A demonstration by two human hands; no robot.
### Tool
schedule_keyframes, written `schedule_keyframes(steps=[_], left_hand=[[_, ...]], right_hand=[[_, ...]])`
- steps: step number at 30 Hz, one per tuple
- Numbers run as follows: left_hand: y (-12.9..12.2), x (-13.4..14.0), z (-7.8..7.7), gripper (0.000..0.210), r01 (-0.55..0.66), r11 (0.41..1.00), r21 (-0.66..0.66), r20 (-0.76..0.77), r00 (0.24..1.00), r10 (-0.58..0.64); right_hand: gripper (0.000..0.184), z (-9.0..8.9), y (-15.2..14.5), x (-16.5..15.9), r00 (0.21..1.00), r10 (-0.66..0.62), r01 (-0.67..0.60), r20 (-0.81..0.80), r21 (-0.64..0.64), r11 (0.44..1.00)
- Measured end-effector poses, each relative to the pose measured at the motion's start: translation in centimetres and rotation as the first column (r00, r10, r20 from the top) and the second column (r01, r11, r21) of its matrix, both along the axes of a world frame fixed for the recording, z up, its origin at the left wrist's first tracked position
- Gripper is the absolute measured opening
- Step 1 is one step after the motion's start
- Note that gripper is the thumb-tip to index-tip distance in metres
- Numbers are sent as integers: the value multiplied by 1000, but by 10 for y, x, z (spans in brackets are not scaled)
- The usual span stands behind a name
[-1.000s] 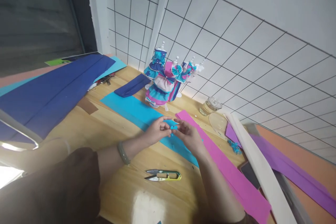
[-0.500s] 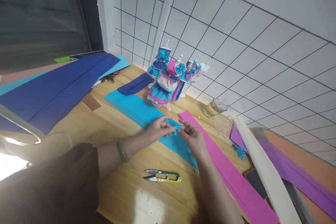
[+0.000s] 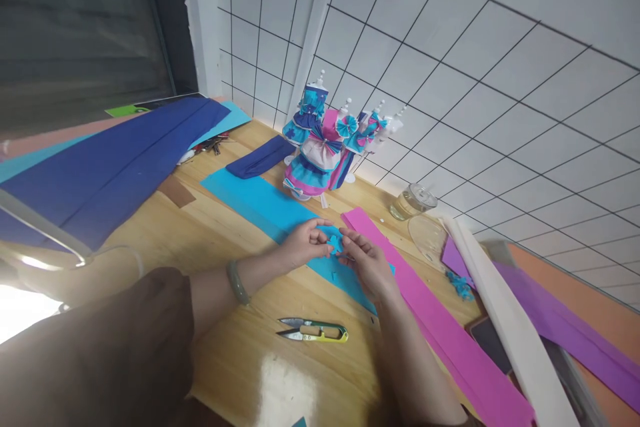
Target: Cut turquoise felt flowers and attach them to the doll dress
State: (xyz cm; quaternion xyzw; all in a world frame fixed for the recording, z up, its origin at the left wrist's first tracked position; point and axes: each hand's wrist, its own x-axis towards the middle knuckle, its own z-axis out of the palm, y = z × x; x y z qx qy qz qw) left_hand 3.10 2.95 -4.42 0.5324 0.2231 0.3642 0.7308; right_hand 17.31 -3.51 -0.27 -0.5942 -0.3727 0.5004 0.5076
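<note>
Between my two hands is a small blue paper flower [image 3: 335, 244], its petals spread. My left hand [image 3: 306, 244] pinches its left edge between thumb and fingers. On the other side my right hand [image 3: 367, 261] has its thumb and fingertips closed at the flower's right edge. Both hands are above a long strip of blue crepe paper [image 3: 250, 203], on which a tiny blue scrap [image 3: 334, 276] lies. Thread snips [image 3: 315, 330] with a yellow and green handle lie on the wooden table [image 3: 230, 353], nearer to me than the hands.
Small dress forms in paper dresses [image 3: 320, 147] stand at the back by the tiled wall. A pink paper strip [image 3: 430, 320], a white roll [image 3: 505, 313] and several blue flowers [image 3: 460, 285] are at right, with a glass jar [image 3: 413, 201] behind. Dark blue paper [image 3: 115, 160] covers the left.
The blue flower has turned and now faces me more openly, with petals spread. Both hands still hold it in nearly the same place. The view has shifted slightly.
</note>
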Motion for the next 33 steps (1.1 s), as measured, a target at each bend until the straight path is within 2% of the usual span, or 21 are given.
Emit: schedule_keyframes(steps=[4,12,15,17,19,21,24,26,29,31,33], left_hand=[[0,1,1,53,28,999,-27,-7,1000,-28],[-1,2,0,53,79,997,-26,-1,997,-79],[1,0,2,50,-9,1000,-11,14,1000,9],[4,0,2,48,-91,996,-10,4,996,91],[6,-1,2,48,-133,991,-12,-9,991,133],[7,-1,1,48,-131,991,-10,-15,991,131],[7,-2,0,46,-115,993,7,-25,993,115],[7,-3,1,46,-113,994,5,-37,993,113],[7,-4,3,46,-111,994,-21,-48,993,110],[7,-4,5,48,-114,993,-37,-59,992,112],[7,-3,6,49,-118,992,-48,-71,991,115]], right_hand=[[43,0,-1,-1,997,70,-71,25,48,996],[43,0,1,0,994,34,-45,106,99,994],[32,1,-3,8,954,75,-91,290,43,995],[19,2,-7,13,845,193,-176,498,-81,981],[11,2,-13,13,666,318,-230,675,-219,948],[10,3,-18,8,485,366,-223,794,-292,930],[16,5,-22,-5,282,374,-214,883,-322,922],[19,7,-22,-12,220,390,-235,894,-339,911],[20,13,-21,-10,252,421,-290,871,-347,892],[20,21,-19,5,324,441,-319,837,-342,884],[19,30,-19,32,404,410,-252,817,-332,909]])
